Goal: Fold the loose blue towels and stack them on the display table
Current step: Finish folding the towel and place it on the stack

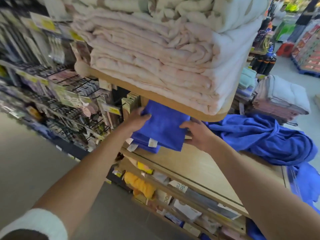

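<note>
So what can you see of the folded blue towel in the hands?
The folded blue towel is bright blue, soft and plush-looking, folded into a flat rectangle. It lies atop a stack of like towels with white tags at the near edge, on the wooden display table, partly under the upper shelf. The left hand grips its far left corner; the right hand holds its right edge.

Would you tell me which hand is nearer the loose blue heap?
Right: the right hand holds the folded stack beside the heap; the left hand grips its far edge.
</note>
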Demonstrator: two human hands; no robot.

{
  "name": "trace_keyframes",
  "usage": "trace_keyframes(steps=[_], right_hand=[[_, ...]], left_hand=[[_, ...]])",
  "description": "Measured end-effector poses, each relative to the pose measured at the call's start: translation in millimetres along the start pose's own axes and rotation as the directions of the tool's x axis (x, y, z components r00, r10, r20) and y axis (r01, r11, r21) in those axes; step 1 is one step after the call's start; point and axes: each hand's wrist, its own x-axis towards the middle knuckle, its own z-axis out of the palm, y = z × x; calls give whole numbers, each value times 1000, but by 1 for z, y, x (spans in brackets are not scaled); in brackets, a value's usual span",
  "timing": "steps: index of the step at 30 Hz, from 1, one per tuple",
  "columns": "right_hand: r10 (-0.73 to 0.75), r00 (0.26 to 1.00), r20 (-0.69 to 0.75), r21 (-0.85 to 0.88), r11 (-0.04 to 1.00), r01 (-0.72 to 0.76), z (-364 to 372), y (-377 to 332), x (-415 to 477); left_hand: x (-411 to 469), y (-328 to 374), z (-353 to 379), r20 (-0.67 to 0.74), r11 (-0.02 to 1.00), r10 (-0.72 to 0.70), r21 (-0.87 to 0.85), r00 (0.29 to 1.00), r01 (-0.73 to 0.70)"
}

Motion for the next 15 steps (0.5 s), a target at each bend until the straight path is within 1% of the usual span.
trace_keyframes(steps=[2, 4, 6, 8, 11, 15], right_hand=[[6, 1000, 3, -9, 1000, -6, 24, -2, 20], [17, 1000, -4, -19, 1000, -17, 45, 0, 38], [29, 999, -24, -47, 998, -30, 60, 7, 54], [43, 997, -64, -69, 996, -47, 67, 17, 67], [70, 993, -100, -74, 994, -77, 69, 34, 77], [73, 988, -138, -50, 996, -80, 64, 47, 85]], left_hand=[[16, -4, -26, -73, 986, 18, 167, 997, -6], [28, -11, -44, -148, 948, 46, 319, 988, 3], [34, -21, -53, -194, 911, 45, 411, 980, 39], [37, -32, -54, -205, 884, 49, 464, 978, 53], [36, -49, -45, -170, 851, 50, 523, 984, 47], [31, -58, -35, -123, 822, 35, 568, 992, 42]])
